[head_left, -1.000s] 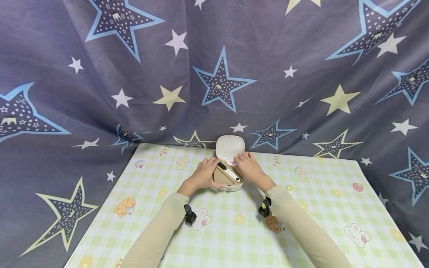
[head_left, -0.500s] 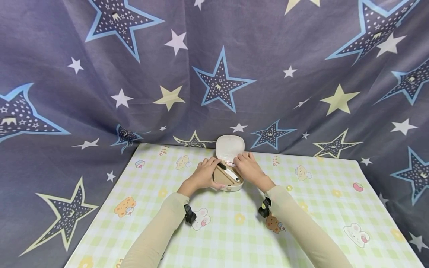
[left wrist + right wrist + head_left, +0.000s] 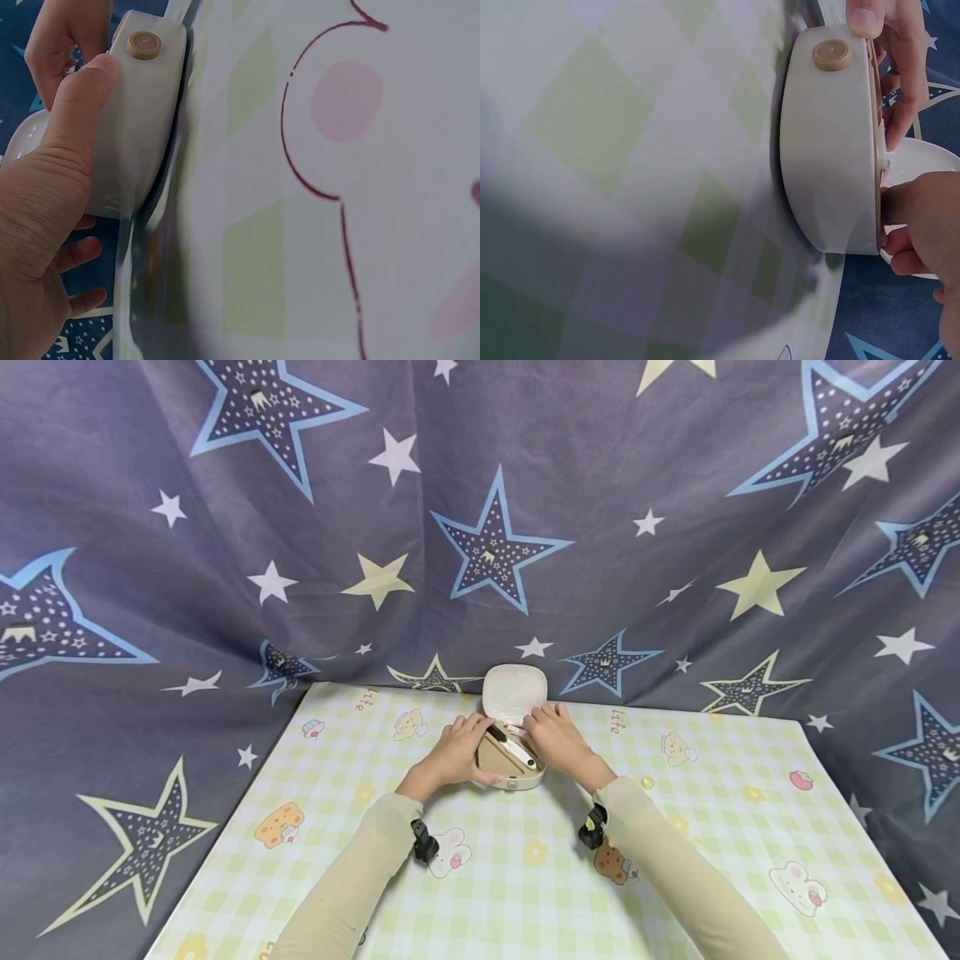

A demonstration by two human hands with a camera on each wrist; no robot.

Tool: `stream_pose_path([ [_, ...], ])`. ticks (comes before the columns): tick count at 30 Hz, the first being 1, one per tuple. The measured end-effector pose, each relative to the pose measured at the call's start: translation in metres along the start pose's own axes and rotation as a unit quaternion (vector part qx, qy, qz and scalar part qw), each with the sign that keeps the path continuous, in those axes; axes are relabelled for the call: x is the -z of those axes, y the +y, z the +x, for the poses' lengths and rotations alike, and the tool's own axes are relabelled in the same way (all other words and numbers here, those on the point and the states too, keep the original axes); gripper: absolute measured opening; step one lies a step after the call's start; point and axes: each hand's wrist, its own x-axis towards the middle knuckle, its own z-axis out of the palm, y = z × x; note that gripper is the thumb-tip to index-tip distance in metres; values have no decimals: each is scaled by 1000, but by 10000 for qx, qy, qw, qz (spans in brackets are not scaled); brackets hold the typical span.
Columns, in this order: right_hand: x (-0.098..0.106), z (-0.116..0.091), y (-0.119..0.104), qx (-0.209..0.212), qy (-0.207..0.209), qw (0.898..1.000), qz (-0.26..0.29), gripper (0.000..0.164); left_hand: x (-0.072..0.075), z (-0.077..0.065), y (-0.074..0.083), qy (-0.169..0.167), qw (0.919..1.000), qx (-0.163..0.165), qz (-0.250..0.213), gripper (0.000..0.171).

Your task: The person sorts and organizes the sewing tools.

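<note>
A small white case (image 3: 519, 782) with a tan inside and a round gold button (image 3: 832, 54) on its front lies on the table, its white lid (image 3: 514, 688) raised at the back. Across the tan inside lies a slim white tool (image 3: 517, 750) with a black end. My left hand (image 3: 452, 755) grips the case's left side, thumb on the front edge. At the right rear, my right hand (image 3: 558, 740) reaches fingers inside the rim, by a small pinkish-white piece (image 3: 516, 729). I cannot tell whether those fingers pinch it; the fingertips are hidden.
A green-and-white checked cloth (image 3: 525, 893) with cartoon prints covers the table. Behind it hangs a dark curtain (image 3: 480, 643) with stars, close to the lid. A small yellow round spot (image 3: 647, 782) shows right of the case. Black wrist cameras (image 3: 425, 842) sit on both forearms.
Almost nothing differs. Both hands stay at the case, and the white tool lies in the same place; the head view has tilted very slightly.
</note>
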Motion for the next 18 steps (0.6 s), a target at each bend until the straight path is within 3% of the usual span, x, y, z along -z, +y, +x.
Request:
stream_pose_path([
  [18,-1,0,-1,-105,-17,9999,46,17,-3,1,-1,-2,10000,-24,31,112],
])
